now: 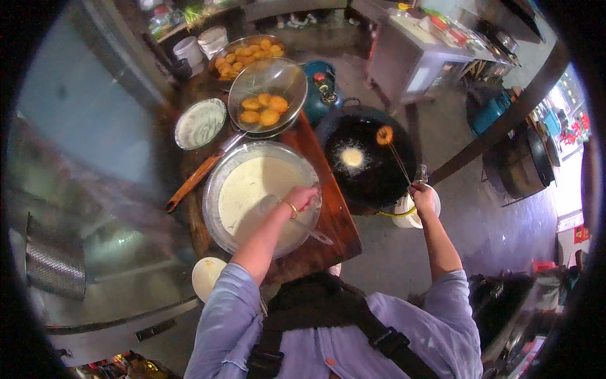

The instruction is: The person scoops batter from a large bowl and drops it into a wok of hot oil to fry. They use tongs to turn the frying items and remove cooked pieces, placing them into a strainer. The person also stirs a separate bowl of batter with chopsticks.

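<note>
My left hand is closed above a clear basin of pale batter; whether it grips anything is unclear. Beneath that wrist, a ladle lies across the batter and the basin's rim. In my right hand is a long, thin metal utensil, possibly tongs. A browned round fritter is at its far end, over the black wok. One pale round of batter bubbles in the wok's dark oil.
Fritters sit in a long-handled strainer, with a fuller bowl behind. A flour-dusted bowl stands left on the wooden table. Beyond are a gas cylinder and metal counter; a white bucket is below my right hand.
</note>
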